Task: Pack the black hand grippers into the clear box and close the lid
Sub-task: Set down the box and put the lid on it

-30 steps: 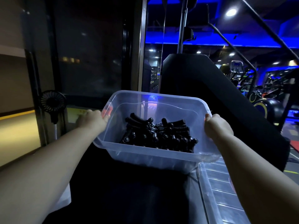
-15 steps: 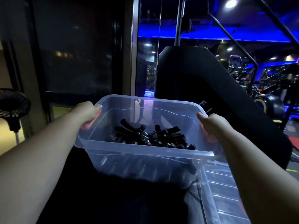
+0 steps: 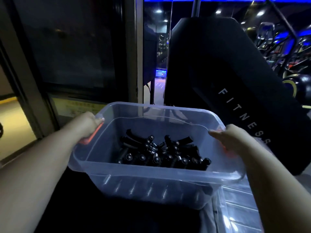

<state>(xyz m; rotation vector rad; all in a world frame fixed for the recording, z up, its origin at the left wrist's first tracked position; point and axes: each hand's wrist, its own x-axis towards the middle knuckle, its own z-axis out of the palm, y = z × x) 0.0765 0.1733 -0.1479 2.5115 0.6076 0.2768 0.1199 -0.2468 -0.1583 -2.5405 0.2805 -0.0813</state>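
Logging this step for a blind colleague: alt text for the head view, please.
Both hands, left hand and right hand, grip the ends of an open clear box holding a pile of black hand grippers. Its lid lies lower right.

Black hand grippers (image 3: 161,152), clear box (image 3: 151,177), orange handles (image 3: 90,137).

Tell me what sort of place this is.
Most likely a gym: a black pad printed FITNESS, exercise machines under blue lights behind it, and a clear box full of black hand grippers.
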